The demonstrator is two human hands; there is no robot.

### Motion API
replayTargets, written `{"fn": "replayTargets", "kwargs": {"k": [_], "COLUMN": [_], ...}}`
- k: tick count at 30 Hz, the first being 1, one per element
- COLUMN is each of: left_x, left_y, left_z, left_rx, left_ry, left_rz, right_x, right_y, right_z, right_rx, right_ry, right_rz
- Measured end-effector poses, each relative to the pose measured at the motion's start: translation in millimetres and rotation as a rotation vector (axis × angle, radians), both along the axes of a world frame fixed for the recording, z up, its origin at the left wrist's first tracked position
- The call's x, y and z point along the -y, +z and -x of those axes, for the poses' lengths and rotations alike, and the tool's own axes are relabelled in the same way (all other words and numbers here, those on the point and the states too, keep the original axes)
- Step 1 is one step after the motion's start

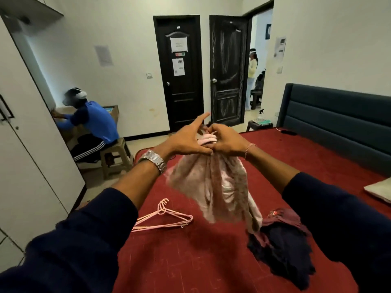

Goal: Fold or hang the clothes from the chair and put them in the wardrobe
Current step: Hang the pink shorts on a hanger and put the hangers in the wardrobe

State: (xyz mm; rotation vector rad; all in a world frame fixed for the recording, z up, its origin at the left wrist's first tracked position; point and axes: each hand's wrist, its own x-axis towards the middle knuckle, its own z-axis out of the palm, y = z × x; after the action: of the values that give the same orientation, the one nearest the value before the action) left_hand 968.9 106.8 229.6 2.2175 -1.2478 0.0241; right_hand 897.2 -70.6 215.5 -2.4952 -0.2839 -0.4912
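Observation:
A pale pink lacy garment point(215, 187) hangs bunched in the air over the red bed point(190, 261). My left hand point(186, 138) and my right hand point(228, 140) meet at its top, where a pink hanger hook point(208, 138) shows between them. The left hand pinches the cloth with its forefinger stretched out; the right hand grips the hanger and cloth. Several loose pink hangers point(163, 216) lie on the bed below left. A dark navy and maroon heap of clothes point(281, 240) lies at the lower right. The white wardrobe point(25, 155) stands at the left, doors shut.
A person in a blue top point(93, 123) sits on a plastic stool point(115, 155) beside the wardrobe. Two dark doors point(182, 70) stand behind; another person point(252, 68) is in the open doorway. A dark headboard point(338, 115) and a pillow point(378, 191) are at the right.

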Motion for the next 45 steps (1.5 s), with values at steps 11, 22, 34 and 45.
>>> {"fn": "replayTargets", "kwargs": {"k": [11, 22, 34, 45], "left_x": [-8.7, -2.4, -42.9, -53.4], "left_y": [2.3, 27.7, 43.2, 46.6], "left_z": [-8.4, 23.2, -10.9, -11.5], "left_rx": [-0.069, -0.387, -0.311, -0.104], "left_ry": [-0.043, -0.065, 0.143, 0.217], "left_rz": [-0.005, 0.322, 0.505, 0.530], "right_x": [34.9, 8.5, 36.5, 37.8], "right_y": [33.1, 52.2, -5.7, 55.3], "right_z": [30.6, 28.3, 34.8, 38.6], "right_rx": [-0.409, -0.044, -0.280, -0.125], "right_ry": [0.020, -0.016, 0.005, 0.026], "right_rz": [0.247, -0.050, 0.007, 0.634]}}
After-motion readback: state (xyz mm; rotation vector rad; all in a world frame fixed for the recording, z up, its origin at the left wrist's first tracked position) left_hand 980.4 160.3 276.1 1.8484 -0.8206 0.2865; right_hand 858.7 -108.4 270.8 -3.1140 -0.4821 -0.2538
